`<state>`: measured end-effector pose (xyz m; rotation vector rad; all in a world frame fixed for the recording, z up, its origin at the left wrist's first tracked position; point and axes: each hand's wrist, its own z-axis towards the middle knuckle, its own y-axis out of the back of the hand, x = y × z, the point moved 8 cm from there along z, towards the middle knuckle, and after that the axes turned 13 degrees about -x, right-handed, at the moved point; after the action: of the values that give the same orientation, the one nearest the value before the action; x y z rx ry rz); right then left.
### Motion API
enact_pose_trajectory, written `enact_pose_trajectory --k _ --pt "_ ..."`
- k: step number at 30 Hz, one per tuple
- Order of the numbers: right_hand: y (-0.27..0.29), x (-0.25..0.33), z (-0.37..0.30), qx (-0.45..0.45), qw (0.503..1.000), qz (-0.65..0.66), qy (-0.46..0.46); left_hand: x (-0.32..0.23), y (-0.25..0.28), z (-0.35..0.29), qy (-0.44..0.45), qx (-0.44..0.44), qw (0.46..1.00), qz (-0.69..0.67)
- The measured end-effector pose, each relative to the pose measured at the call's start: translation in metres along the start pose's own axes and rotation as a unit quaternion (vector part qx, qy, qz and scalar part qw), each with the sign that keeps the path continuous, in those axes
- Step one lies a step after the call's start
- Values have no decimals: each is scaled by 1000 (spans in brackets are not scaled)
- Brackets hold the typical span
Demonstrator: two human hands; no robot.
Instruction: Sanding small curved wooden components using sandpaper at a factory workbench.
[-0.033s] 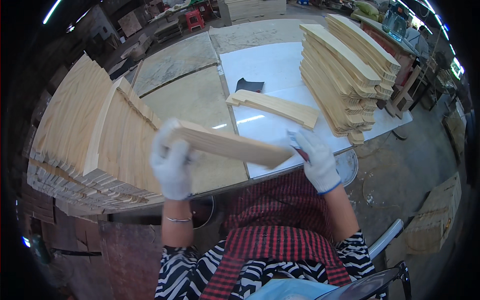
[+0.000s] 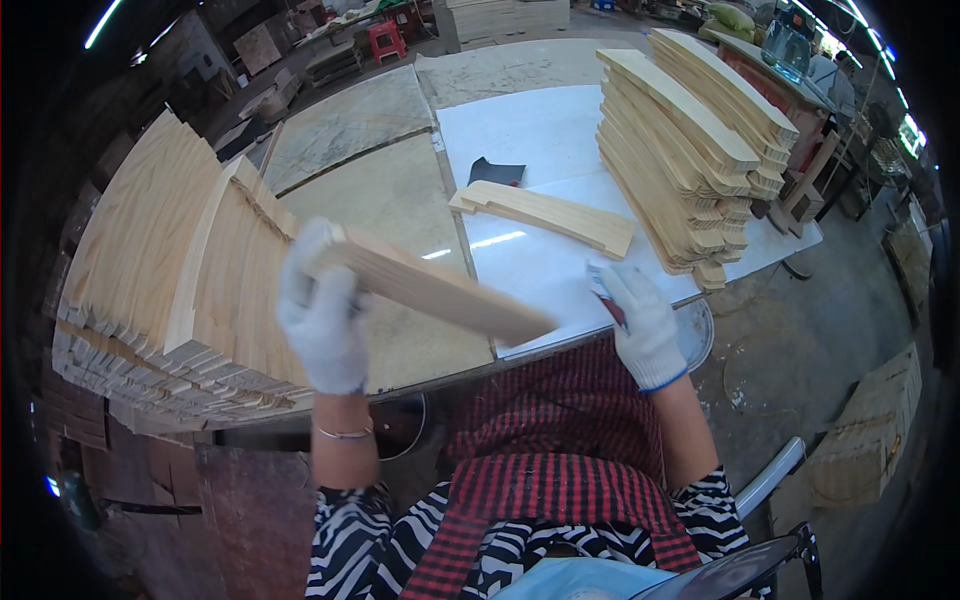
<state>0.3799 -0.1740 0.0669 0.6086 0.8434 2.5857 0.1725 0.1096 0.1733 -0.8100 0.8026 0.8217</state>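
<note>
My left hand (image 2: pixel 325 310), in a white knit glove, is closed around one end of a pale wooden board (image 2: pixel 430 285). The board slants down to the right above the table's front edge, blurred by motion. My right hand (image 2: pixel 640 325), gloved too, grips a folded piece of sandpaper (image 2: pixel 608 295) with a reddish-brown face and a whitish back. A gap separates the sandpaper from the board's free end. Beyond my hands, a shaped wooden piece (image 2: pixel 550 215) lies on the white sheet (image 2: pixel 550 130), beside a dark, curled piece of sandpaper (image 2: pixel 497 172).
Tall stacks of curved wooden pieces (image 2: pixel 680 150) stand at the right of the table. On the left, close to my left hand, are more stacked boards (image 2: pixel 150 240). A red stool (image 2: pixel 387 40) is far back, and a wooden block (image 2: pixel 868 430) lies at the lower right.
My left hand has drawn the board to the left, and its free end is now farther from the sandpaper. My right hand has shifted slightly right, still holding the sandpaper.
</note>
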Motion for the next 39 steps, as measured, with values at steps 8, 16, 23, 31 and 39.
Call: enact_pose_trajectory --k 8,16,23,31,39 --pt "-16 -29 -22 89 980 -164 -64 -12 -177 -17 -170 419 842 293" --pt "1 -70 -29 82 951 -87 -284 164 -197 -106 -102 573 711 394" --pt "-1 -14 -20 -8 992 65 -105 163 -152 -123 -181 504 700 473" --pt "-36 27 -31 17 995 72 -63 171 -147 -131 -204 467 732 452" --pt "-53 12 -12 2 995 64 -80 173 -158 -130 -206 470 733 445"
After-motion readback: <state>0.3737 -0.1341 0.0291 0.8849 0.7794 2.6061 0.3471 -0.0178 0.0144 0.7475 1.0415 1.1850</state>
